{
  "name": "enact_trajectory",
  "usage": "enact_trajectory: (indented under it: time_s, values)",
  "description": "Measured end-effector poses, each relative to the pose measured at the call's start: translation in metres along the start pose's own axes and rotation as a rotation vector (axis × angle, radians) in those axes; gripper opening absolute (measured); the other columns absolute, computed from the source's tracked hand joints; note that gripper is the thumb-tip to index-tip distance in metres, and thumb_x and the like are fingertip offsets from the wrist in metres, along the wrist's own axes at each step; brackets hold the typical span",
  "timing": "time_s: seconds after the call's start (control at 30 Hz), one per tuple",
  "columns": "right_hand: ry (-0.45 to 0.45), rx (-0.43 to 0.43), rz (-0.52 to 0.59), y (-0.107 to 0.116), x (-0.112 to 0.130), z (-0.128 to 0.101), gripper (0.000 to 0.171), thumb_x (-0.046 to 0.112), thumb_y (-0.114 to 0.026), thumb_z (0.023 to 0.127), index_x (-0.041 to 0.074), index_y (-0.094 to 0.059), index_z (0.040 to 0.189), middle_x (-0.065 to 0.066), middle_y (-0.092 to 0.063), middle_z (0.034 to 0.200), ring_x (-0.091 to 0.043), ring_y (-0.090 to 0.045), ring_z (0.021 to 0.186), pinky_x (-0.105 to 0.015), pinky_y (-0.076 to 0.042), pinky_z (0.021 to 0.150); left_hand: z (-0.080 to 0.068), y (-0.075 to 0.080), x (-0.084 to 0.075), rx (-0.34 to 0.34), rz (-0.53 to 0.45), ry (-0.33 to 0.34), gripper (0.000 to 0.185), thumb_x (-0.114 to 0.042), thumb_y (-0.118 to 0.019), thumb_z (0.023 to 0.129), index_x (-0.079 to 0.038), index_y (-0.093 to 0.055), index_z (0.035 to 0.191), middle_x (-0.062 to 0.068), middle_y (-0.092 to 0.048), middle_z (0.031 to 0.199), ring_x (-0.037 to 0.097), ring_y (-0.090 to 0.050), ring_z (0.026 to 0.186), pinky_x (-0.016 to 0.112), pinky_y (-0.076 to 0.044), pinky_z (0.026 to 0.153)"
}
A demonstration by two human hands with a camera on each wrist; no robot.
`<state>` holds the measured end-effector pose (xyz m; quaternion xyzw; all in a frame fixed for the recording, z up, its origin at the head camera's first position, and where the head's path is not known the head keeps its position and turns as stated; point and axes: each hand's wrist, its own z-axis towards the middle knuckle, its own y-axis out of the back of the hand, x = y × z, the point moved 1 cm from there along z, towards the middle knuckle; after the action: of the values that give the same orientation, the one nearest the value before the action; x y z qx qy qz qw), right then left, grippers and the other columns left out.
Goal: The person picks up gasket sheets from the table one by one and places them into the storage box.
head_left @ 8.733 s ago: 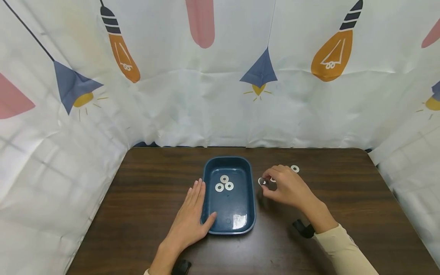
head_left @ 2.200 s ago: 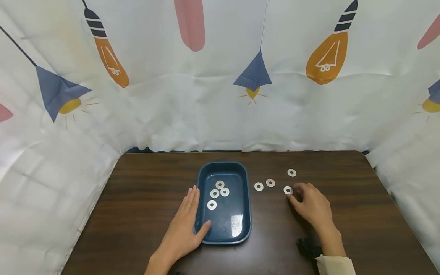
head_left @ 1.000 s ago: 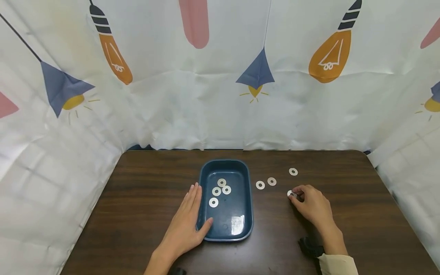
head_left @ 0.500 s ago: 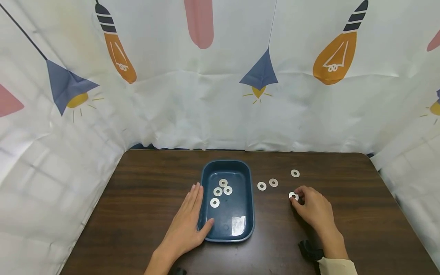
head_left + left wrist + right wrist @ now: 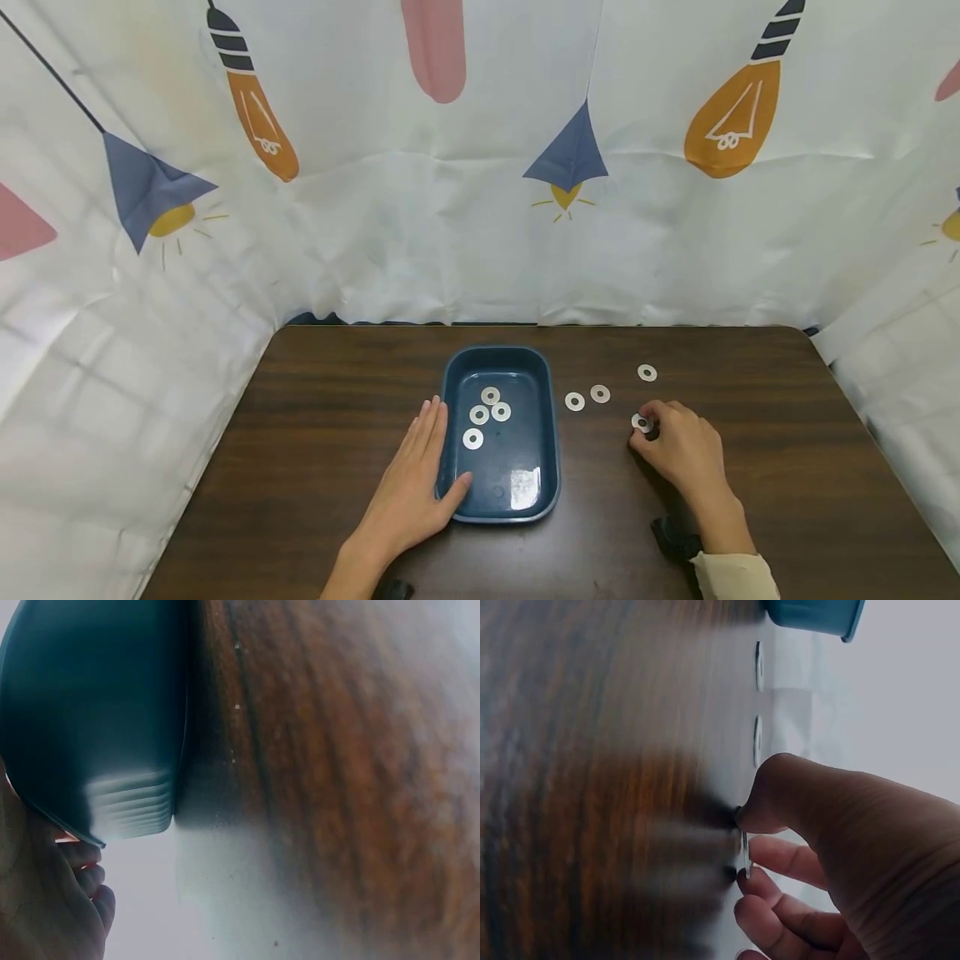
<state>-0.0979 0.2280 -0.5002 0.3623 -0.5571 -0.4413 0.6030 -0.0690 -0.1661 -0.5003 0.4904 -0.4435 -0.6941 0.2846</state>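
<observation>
In the head view my right hand (image 5: 681, 446) pinches a flat metal washer (image 5: 641, 423) between thumb and fingertips, at or just above the tabletop. The right wrist view shows this washer (image 5: 745, 853) edge-on between the digits. My left hand (image 5: 411, 482) lies along the left side of a dark blue tray (image 5: 555, 467), fingers straight, thumb across the near-left rim. Inside the tray are several washers (image 5: 479, 415), a cluster and one nearer. The left wrist view shows the tray's outer wall (image 5: 97, 697) with part of the left hand (image 5: 52, 900) beside it.
Left of and beyond the right hand, single washers lie flat on the brown wooden table (image 5: 330, 417): one washer (image 5: 574, 402) by the tray, another washer (image 5: 599, 393) beside it, a third washer (image 5: 647, 372) farther back. A patterned white curtain (image 5: 480, 242) hangs behind the table.
Since the oldest frame, the tray has gained a washer and my right hand has moved rightward. It has since closed its fingertips on another washer, which shifted slightly. The left hand stays at the tray.
</observation>
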Motion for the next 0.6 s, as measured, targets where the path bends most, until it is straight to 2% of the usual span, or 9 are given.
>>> enact_trajectory:
  time_s: [0.33,0.43,0.5,0.57,0.6]
  values:
    - [-0.015,0.021,0.016,0.0003,-0.0014,0.0025,0.031,0.025,-0.081,0.083,0.006,-0.077,0.107,-0.014,-0.076,0.095,-0.030,-0.071,0.079,-0.052,-0.056,0.065,0.0010,0.0023,-0.0013,0.001,0.003,0.006,0.099,-0.046,-0.070,0.098,-0.010,-0.014,0.171,0.005,-0.010,0.181,0.025,-0.014,0.168,0.014,0.011,0.131]
    - [-0.014,0.020,0.019,0.0003,-0.0025,0.0026,0.030,0.025,-0.081,0.083,0.006,-0.078,0.106,-0.013,-0.076,0.094,-0.029,-0.070,0.078,-0.052,-0.056,0.065,0.0011,0.0029,-0.0017,0.017,0.002,0.012,0.099,-0.047,-0.069,0.098,-0.010,-0.013,0.171,0.004,-0.007,0.181,0.024,-0.012,0.169,0.025,0.000,0.137]
    - [-0.013,0.018,0.019,0.0001,-0.0031,0.0024,0.031,0.026,-0.081,0.083,0.005,-0.078,0.106,-0.013,-0.076,0.094,-0.029,-0.070,0.079,-0.052,-0.056,0.066,0.0010,0.0034,-0.0014,0.037,-0.008,0.020,0.099,-0.048,-0.068,0.099,-0.011,-0.010,0.171,0.002,-0.005,0.181,0.022,-0.009,0.169,0.026,0.000,0.137]
    - [-0.009,0.010,0.022,-0.0001,-0.0034,0.0024,0.030,0.026,-0.080,0.083,0.005,-0.078,0.105,-0.013,-0.076,0.094,-0.029,-0.070,0.079,-0.052,-0.057,0.066,0.0013,0.0042,-0.0015,0.048,0.000,0.029,0.098,-0.048,-0.066,0.100,-0.011,-0.010,0.171,0.001,-0.004,0.181,0.021,-0.008,0.169,0.036,-0.009,0.139]
    - [-0.007,0.006,0.024,-0.0004,-0.0038,0.0024,0.030,0.026,-0.080,0.083,0.005,-0.078,0.104,-0.012,-0.076,0.093,-0.028,-0.070,0.079,-0.052,-0.057,0.066,0.0014,0.0041,-0.0015,0.050,0.002,0.030,0.098,-0.049,-0.066,0.100,-0.011,-0.010,0.171,0.001,-0.004,0.181,0.021,-0.008,0.169,0.035,-0.009,0.139]
